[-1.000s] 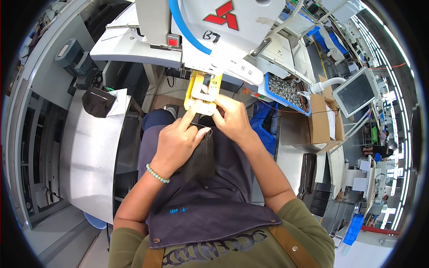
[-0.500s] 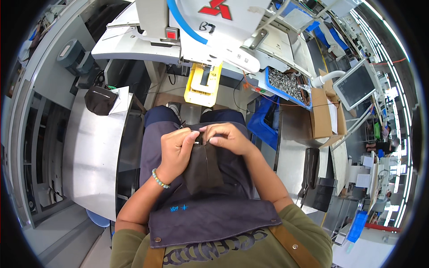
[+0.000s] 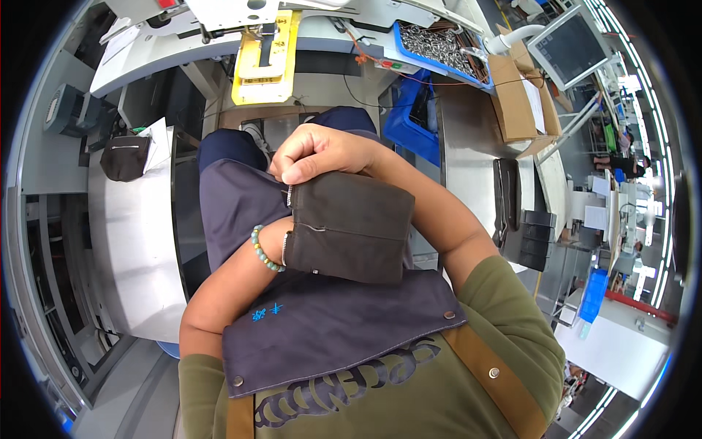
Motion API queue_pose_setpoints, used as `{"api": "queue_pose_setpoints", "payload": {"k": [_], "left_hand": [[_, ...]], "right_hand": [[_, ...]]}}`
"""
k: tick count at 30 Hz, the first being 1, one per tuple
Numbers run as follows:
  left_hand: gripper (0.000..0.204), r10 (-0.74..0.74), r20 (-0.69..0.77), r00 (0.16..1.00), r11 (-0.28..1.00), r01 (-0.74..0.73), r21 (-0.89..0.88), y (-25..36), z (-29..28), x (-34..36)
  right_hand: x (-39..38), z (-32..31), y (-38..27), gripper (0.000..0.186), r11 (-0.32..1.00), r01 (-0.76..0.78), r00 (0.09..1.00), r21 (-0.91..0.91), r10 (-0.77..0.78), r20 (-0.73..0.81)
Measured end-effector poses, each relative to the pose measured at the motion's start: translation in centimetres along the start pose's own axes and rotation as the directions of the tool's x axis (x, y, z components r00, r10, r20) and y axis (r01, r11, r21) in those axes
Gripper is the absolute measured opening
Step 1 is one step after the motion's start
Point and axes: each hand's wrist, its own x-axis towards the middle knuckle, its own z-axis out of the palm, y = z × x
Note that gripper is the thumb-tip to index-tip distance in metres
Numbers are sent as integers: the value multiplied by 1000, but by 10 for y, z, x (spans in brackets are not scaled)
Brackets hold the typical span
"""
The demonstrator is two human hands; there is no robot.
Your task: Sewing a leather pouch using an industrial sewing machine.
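Observation:
A dark brown fabric pouch (image 3: 355,223) with zipper teeth along its open edge lies sideways above my lap. My left hand (image 3: 276,238) reaches into its mouth up to about the wrist, so the fingers are hidden by the cloth. At the pouch's upper corner, my right hand (image 3: 322,152) pinches the zippered edge between thumb and bent fingers. A loose pale thread trails across the pouch's side.
On the metal table at left sits another dark pouch (image 3: 124,158) beside white paper. Ahead, a sewing machine holds a yellow clamp plate (image 3: 265,91). To the right are a blue tray of metal parts (image 3: 439,55), a cardboard box (image 3: 515,110) and a dark zippered case (image 3: 506,197).
The pouch has swung from hanging between both hands to lying sideways toward the right. My left hand has slid inside it; my right hand has moved left and up along the edge.

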Motion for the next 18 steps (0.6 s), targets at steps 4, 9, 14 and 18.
{"api": "queue_pose_setpoints", "payload": {"k": [4, 9, 14, 18], "left_hand": [[49, 55, 34, 998, 995, -58, 81, -7, 2, 4], [51, 129, 59, 990, 970, -138, 201, -6, -3, -1], [35, 146, -186, 972, 910, -58, 411, 51, -5, -2], [38, 148, -437, 887, 877, 87, 473, 107, -43, -34]], "right_hand": [[-7, 3, 0, 36, 998, -6, 998, 69, 11, -67], [-5, 8, 2, 36, 999, 20, 999, 39, -18, -45], [-13, -5, -26, 36, 931, 132, 982, -340, -169, -81], [-29, -10, -45, 36, 898, -40, 940, -439, -115, -320]]}}
